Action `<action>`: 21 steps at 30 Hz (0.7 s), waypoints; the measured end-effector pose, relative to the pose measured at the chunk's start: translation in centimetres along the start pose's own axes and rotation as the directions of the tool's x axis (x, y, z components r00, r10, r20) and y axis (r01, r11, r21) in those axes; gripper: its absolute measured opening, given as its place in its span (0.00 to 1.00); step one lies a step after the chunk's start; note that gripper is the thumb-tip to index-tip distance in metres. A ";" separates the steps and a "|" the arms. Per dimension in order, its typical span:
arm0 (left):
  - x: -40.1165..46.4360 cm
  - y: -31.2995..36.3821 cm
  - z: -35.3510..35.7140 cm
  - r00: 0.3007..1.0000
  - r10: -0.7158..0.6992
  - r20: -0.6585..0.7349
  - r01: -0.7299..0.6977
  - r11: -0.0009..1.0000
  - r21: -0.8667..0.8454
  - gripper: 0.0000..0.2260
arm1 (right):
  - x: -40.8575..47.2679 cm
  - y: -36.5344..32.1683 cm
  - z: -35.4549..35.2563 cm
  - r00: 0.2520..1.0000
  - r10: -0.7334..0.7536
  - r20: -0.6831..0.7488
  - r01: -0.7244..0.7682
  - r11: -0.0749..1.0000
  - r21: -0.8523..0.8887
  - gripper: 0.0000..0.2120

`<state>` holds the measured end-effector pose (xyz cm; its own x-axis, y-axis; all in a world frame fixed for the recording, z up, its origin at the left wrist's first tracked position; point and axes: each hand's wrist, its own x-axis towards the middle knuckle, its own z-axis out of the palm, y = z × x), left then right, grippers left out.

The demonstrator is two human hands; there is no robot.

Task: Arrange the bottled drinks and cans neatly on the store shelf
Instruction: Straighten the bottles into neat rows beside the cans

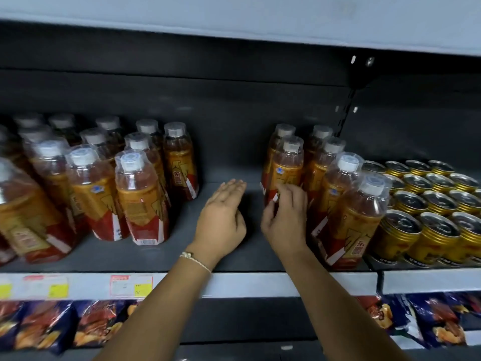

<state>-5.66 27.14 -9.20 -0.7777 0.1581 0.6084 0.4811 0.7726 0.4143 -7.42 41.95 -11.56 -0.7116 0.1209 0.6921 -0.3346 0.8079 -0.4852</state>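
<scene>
Reaching into the shelf (156,259) gap: left hand (221,217) flat, fingers released; right hand (285,217) at three o'clock, fingers loosely curled against a bottle (286,170), grasp unclear.

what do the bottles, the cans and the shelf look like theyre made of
Bottles: clear glossy plastic by the look, the amber drink showing through above printed wraps, under pale caps. Cans: metal, with shiny silver pull-tab tops and gold ribbed sides. Shelf: matt dark grey, probably painted metal, though the finish alone cannot settle it.
</scene>
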 end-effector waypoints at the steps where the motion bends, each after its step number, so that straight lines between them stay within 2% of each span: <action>1: -0.5 0.1 -0.8 1.000 0.013 -0.009 -0.013 1.000 0.028 0.26 | 0.0 -0.1 0.1 0.999 -0.035 0.024 0.035 0.999 0.016 0.21; 5: -1.9 -0.1 -4.1 0.999 0.029 0.024 -0.032 0.986 0.161 0.28 | 0.3 -0.7 0.7 0.980 -0.186 0.071 0.184 0.982 0.038 0.19; 7: -2.8 -0.5 -5.3 1.000 0.006 0.019 -0.010 0.981 0.196 0.29 | 0.5 -1.6 1.4 0.973 -0.216 0.084 0.210 0.975 0.072 0.19; 15: -5.4 -1.9 -9.9 0.984 -0.081 -0.160 0.126 0.948 0.293 0.25 | -0.5 -7.6 3.5 0.917 -0.295 0.269 0.236 0.943 0.233 0.17; 18: -6.1 -3.1 -11.7 0.969 -0.120 -0.216 0.186 0.930 0.318 0.26 | -0.5 -9.8 4.5 0.866 -0.339 0.369 0.220 0.919 0.327 0.22; 21: -6.8 -4.2 -13.3 0.960 -0.144 -0.238 0.221 0.914 0.339 0.26 | -0.4 -11.8 5.7 0.808 -0.324 0.492 0.132 0.913 0.385 0.33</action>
<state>3.03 14.59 -6.08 -0.7196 -0.1057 0.6863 0.1308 0.9500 0.2835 -6.72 29.06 -9.11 -0.7703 -0.4480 0.4538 -0.6376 0.5317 -0.5574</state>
